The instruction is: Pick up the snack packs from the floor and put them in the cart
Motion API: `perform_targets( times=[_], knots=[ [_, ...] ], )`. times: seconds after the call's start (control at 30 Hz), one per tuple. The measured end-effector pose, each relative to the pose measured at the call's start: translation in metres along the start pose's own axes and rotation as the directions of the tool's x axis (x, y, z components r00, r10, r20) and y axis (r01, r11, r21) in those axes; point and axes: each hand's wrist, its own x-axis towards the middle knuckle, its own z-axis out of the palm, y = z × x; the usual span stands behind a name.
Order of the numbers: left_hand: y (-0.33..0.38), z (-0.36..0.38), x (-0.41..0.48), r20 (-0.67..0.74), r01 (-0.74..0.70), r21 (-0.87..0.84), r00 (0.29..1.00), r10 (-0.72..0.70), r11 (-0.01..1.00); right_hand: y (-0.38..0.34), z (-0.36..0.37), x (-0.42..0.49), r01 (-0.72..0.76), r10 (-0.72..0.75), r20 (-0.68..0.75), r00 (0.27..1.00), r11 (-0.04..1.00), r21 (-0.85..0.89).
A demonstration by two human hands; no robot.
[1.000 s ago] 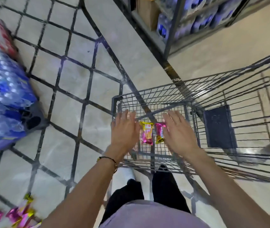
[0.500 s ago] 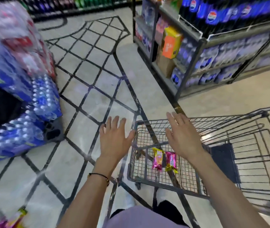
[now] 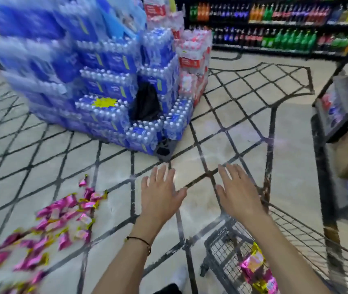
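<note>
Left hand (image 3: pixel 160 195) and right hand (image 3: pixel 238 195), spread flat and empty, hover near the front edge of the grey wire cart (image 3: pixel 219 252); pink foil snack packs (image 3: pixel 62 219) lie left of it.

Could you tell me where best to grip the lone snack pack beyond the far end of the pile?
Probably across its pink middle, from above with the left hand, the nearer one. The lone pack lies flat on the floor, apart from the pile, so fingers can reach both long edges.
</note>
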Motion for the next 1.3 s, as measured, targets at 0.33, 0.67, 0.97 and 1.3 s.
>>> perform_targets(
  times=[0.33,0.67,0.97,1.3],
  knots=[
    [-0.154,-0.037,-0.166,-0.086,0.573,-0.033,0.814,-0.574,0.819,-0.22,0.016,0.006,0.543,-0.546,0.043,0.837,0.837,0.072],
    [-0.282,-0.06,-0.365,-0.072,0.788,0.049,0.616,-0.784,0.614,-0.471,0.045,-0.098,0.854,-0.865,0.093,0.494,0.502,0.134],
    [-0.377,-0.072,-0.46,-0.066,0.873,-0.026,0.484,-0.872,0.487,-0.593,0.077,-0.161,0.878,-0.899,0.168,0.405,0.434,0.201],
    [-0.474,-0.05,-0.424,0.017,0.891,-0.122,0.442,-0.897,0.437,-0.653,0.123,-0.12,0.85,-0.849,0.266,0.458,0.505,0.148]
  ],
)
